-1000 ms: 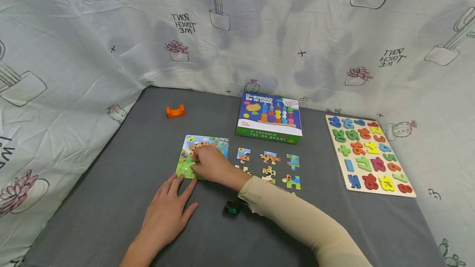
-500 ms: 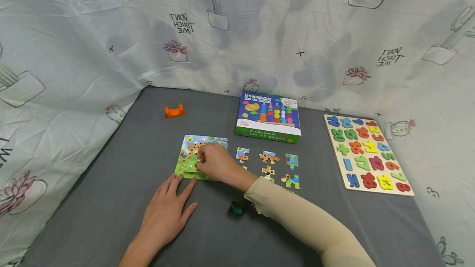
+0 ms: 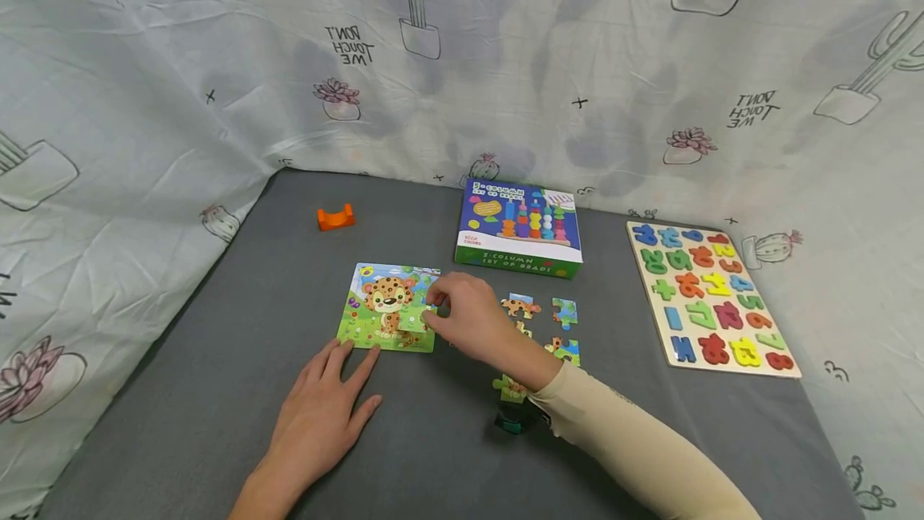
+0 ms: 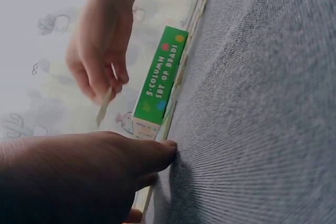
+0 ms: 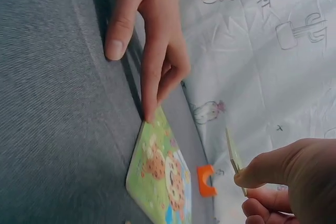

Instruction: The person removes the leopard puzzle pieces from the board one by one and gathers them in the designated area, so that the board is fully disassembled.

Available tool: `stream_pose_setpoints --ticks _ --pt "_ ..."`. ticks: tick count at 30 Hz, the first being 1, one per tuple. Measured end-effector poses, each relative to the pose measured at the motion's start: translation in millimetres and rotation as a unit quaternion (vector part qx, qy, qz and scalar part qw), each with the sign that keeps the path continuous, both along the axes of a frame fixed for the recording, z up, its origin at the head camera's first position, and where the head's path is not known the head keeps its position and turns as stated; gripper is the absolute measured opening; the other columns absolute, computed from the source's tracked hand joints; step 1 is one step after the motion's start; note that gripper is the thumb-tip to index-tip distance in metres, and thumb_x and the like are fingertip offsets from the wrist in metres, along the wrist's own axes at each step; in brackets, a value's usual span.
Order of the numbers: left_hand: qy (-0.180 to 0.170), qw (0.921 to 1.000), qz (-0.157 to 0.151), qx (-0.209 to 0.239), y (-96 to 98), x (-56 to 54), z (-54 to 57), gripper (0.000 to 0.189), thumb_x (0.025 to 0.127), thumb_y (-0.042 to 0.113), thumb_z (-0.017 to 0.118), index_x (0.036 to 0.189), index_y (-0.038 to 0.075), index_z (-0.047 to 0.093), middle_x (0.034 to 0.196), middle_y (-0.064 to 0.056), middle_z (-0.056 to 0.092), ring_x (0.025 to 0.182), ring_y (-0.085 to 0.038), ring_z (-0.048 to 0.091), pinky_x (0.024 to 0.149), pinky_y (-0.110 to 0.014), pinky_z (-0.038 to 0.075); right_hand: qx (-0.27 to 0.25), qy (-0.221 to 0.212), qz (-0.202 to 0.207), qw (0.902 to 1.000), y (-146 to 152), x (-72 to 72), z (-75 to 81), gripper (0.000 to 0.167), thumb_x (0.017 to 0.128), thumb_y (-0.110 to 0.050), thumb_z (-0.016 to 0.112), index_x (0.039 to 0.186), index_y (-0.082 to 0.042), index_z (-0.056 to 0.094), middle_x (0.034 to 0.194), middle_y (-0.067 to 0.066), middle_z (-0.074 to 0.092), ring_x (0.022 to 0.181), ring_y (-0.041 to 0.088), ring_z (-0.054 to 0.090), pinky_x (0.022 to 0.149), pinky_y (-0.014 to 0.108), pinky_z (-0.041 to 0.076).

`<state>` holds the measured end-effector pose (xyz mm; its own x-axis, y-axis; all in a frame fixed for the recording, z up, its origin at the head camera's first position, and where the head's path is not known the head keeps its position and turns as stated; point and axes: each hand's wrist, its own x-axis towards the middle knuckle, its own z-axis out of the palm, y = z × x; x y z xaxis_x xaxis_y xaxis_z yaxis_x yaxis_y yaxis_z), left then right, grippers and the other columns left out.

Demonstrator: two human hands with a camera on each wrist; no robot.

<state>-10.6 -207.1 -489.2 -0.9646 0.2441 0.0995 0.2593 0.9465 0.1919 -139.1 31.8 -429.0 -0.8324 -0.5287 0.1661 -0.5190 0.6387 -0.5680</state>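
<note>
My right hand (image 3: 469,315) pinches a green puzzle piece (image 3: 414,319) between thumb and fingers. The piece is raised over the right part of the puzzle board (image 3: 358,319), which shows a spotted leopard cub on grass. In the right wrist view the puzzle piece (image 5: 234,153) appears nearly edge-on, apart from the board (image 5: 137,182). My left hand (image 3: 321,412) lies with fingers spread, its fingertips at the board's near edge. Several loose puzzle pieces (image 3: 565,312) lie to the right, some partly hidden behind my right hand and wrist.
Behind the pieces lies a blue and green bead-set box (image 3: 518,227). A board of colourful letters and numbers (image 3: 711,299) is at the right. An orange U-shaped block (image 3: 336,218) sits at the back left. Patterned cloth (image 3: 505,62) hangs behind the grey table (image 3: 180,392).
My right hand has moved right and away from the board's middle with the puzzle piece, uncovering the leopard picture. My left hand has stayed at the near edge.
</note>
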Motion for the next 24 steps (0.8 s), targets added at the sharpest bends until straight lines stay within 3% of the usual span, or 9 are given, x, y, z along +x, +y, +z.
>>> stream_pose_setpoints --ticks 5,12,24 --pt "-0.004 1.0 0.001 0.0 0.9 -1.5 1.2 0.066 0.1 0.042 0.08 0.157 0.016 0.061 0.156 -0.025 0.048 0.15 -0.048 0.039 0.118 -0.065 0.039 -0.003 0.002 -0.015 0.9999 22.1 8.8 0.7 0.007 0.095 -0.013 0.084 0.097 -0.013 0.077 0.095 0.001 0.069 0.086 0.019 0.063 0.075 0.037 0.055" --pt "-0.007 1.0 0.005 0.0 0.4 -0.3 1.1 0.066 0.1 0.041 0.081 0.158 0.018 0.06 0.156 -0.024 0.047 0.15 -0.048 0.039 0.117 -0.066 0.04 -0.013 0.004 -0.024 0.9996 46.0 27.7 -12.0 0.008 0.092 -0.01 0.084 0.094 -0.013 0.077 0.093 -0.001 0.068 0.083 0.017 0.062 0.074 0.036 0.054" --pt "-0.008 1.0 0.003 -0.002 0.5 -0.8 3.6 0.066 0.099 0.04 0.082 0.157 0.016 0.061 0.154 -0.025 0.048 0.147 -0.049 0.042 0.116 -0.066 0.04 0.008 -0.002 -0.033 0.9994 62.6 45.6 -29.6 0.016 0.089 -0.008 0.089 0.093 -0.014 0.075 0.092 -0.005 0.066 0.084 0.013 0.063 0.075 0.036 0.057"
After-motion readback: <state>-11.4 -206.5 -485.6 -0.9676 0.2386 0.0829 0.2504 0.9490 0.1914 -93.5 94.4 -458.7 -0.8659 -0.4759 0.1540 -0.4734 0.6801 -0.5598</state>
